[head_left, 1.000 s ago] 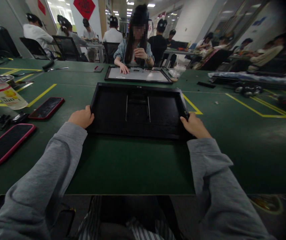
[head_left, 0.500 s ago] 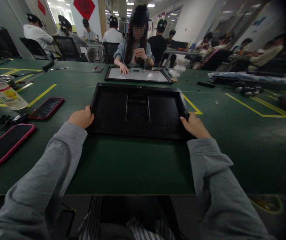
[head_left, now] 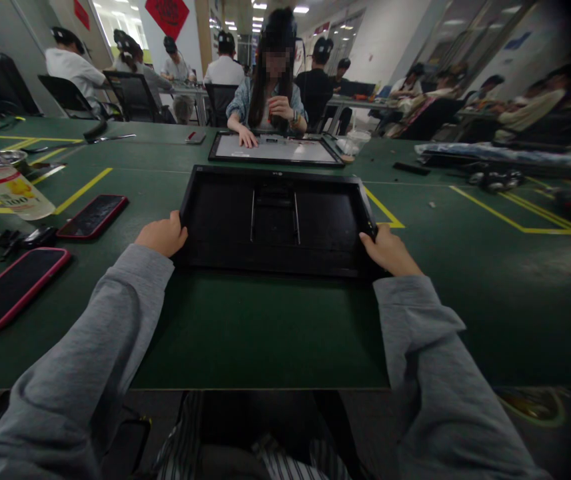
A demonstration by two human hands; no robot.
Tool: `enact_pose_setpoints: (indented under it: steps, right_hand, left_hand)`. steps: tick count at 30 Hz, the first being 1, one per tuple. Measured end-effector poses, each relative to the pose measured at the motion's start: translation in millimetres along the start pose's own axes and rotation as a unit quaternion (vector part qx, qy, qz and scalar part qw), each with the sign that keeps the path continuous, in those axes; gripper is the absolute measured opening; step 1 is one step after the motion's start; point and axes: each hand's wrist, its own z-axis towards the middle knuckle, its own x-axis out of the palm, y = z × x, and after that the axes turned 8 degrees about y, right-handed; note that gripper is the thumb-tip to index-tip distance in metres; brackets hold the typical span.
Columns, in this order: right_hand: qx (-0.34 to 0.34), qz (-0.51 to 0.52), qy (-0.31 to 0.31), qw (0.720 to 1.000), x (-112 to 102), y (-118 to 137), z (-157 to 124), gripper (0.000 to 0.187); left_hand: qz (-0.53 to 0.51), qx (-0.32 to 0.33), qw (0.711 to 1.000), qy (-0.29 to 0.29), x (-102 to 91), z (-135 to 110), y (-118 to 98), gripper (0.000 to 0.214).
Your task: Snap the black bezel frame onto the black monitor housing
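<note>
Black housing (head_left: 272,223): mid-scene in front of you, hollow side showing; can't tell whether its underside rests fully on the green table (head_left: 275,333).
Left hand (head_left: 162,235): your fingers wrap the housing's left edge, closed on it near the lower corner.
Right hand (head_left: 390,252): thumb over the right rim, grip closed; your other fingers are mostly hidden.
Handling: best to share the load evenly and move both wrists together, so the wide housing neither twists nor dips at one corner. Light pressure on the rims should do.
Far side: a grey panel (head_left: 290,148) lies just beyond the housing, a co-worker's hand (head_left: 248,138) on it; pushing far risks a bump.
Far right: plastic cup (head_left: 359,140) beside that panel; black strip (head_left: 412,169) farther right.
Left: far phone (head_left: 94,217) and near phone (head_left: 15,290) lie left of your left hand, bottle (head_left: 12,190) beyond; a wide leftward swing could catch them.
</note>
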Motion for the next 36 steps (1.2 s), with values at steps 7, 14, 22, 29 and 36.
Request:
enact_pose_setpoints:
  steps: [7,14,22,29,36]
  right_hand:
    - [0.007,0.001,0.006,1.0,-1.0,1.4,0.1,0.06]
    - [0.008,-0.006,0.004,1.0,-2.8,3.9,-2.8,0.06]
    - [0.014,-0.009,0.008,1.0,-1.5,2.8,-0.2,0.06]
    - [0.005,-0.01,0.004,1.0,-0.3,0.9,0.9,0.06]
    - [0.01,-0.004,0.009,1.0,-2.3,3.0,-1.4,0.061]
  left_hand:
    - [0.001,0.001,1.0,0.004,0.5,1.0,0.5,0.06]
    - [-0.006,0.006,1.0,0.003,-1.1,0.2,0.1,0.06]
    - [0.0,0.004,1.0,0.004,-1.5,-0.6,-1.0,0.06]
    - [-0.005,0.004,1.0,0.003,-0.5,-0.2,-0.4,0.06]
    - [-0.007,0.002,1.0,0.007,-2.4,-2.1,-1.3,0.06]
